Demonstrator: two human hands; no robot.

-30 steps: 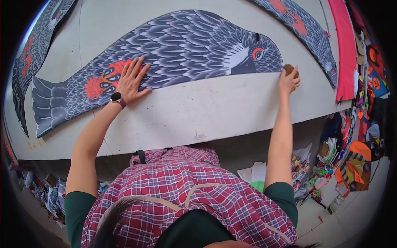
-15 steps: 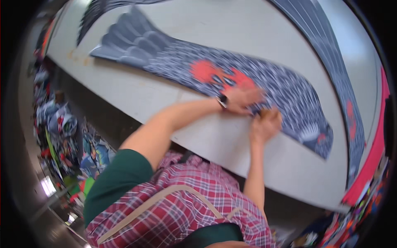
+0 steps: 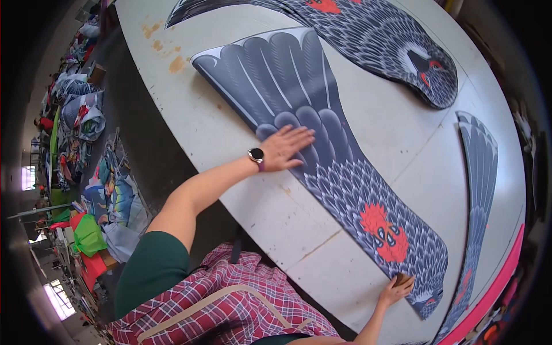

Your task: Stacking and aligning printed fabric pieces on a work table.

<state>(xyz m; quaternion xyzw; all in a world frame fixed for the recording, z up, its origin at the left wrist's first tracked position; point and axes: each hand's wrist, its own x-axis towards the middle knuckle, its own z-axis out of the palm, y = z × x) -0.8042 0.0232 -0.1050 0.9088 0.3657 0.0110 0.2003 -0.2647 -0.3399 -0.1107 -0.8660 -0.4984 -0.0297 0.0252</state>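
Observation:
A long bird-shaped fabric piece [image 3: 368, 172], printed with grey feathers and a red patch, lies slantwise on the white table [image 3: 270, 218]. My left hand [image 3: 284, 148], a watch on its wrist, rests flat with fingers spread near the large tail feathers. Farther down, at the near edge close to the narrow end, my right hand [image 3: 397, 290] is closed around a small brown object [image 3: 401, 280]. Fingers cover most of that object, so its kind cannot be made out.
Beyond it lies a second feather-printed piece [image 3: 379, 40] with a bird's head. To the right are a narrow feather-printed piece [image 3: 477, 172] and a pink strip [image 3: 489, 287] along the table edge. Piles of colourful cloth [image 3: 86, 115] lie left of the table. Brown stains [image 3: 175, 63] mark its far left.
The view has turned and shifted, so the piece now slants more steeply. My left hand has gone from beside the red patch to the tail feathers, well away from my right hand.

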